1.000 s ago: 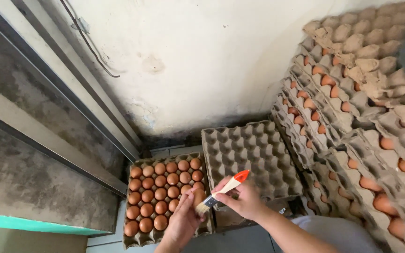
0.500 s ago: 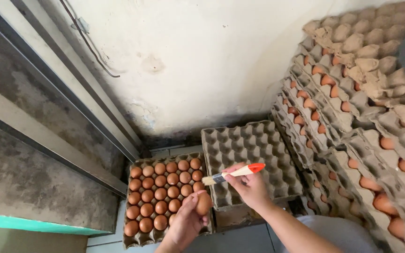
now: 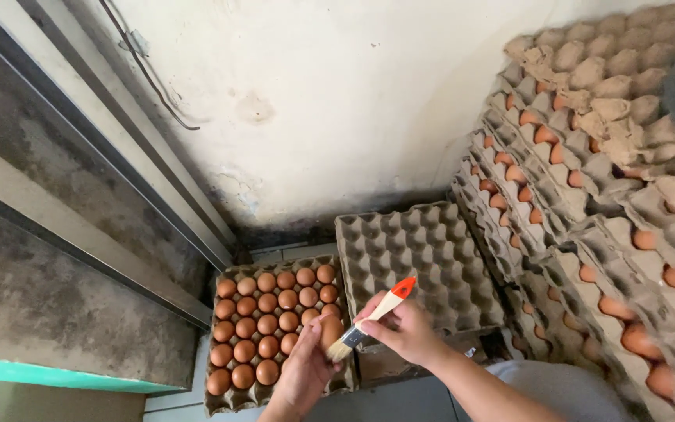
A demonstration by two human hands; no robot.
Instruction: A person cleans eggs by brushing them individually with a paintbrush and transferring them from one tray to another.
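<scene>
A grey pulp tray filled with brown eggs (image 3: 271, 328) sits on the floor at seven o'clock. Touching it at its three o'clock lies an empty grey pulp egg tray (image 3: 423, 258). Further toward three o'clock rise leaning stacks of loaded pulp egg trays (image 3: 587, 203). At twelve o'clock stands a pale plaster wall (image 3: 337, 101).

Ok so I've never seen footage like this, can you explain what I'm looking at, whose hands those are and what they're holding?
This is one view from a camera worn on a person's head, looking down at their own bare hands. The left hand holds a brown egg. The right hand holds a small brush with an orange-tipped handle, its bristles against the egg. Below lies a tray of brown eggs, beside it an empty grey tray. Stacks of filled trays rise on the right, against a pale wall.
</scene>
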